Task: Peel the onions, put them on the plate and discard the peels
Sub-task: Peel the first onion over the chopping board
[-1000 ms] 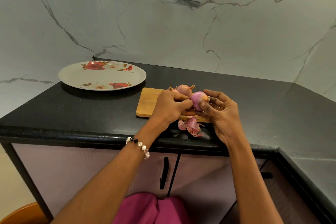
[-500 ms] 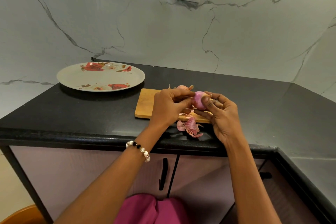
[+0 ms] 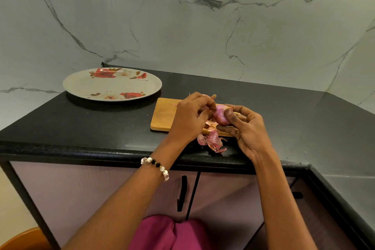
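Onion [image 3: 221, 115] between both hands' fingers [image 3: 229, 112] — above cutting board [image 3: 163, 114]

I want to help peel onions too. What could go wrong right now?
1. The loose peels lie close to the counter's front edge; a nudge from a wrist might knock them to the floor.
2. The onion is held above the cutting board between the left hand and right hand; being smooth, it could slip and roll away.
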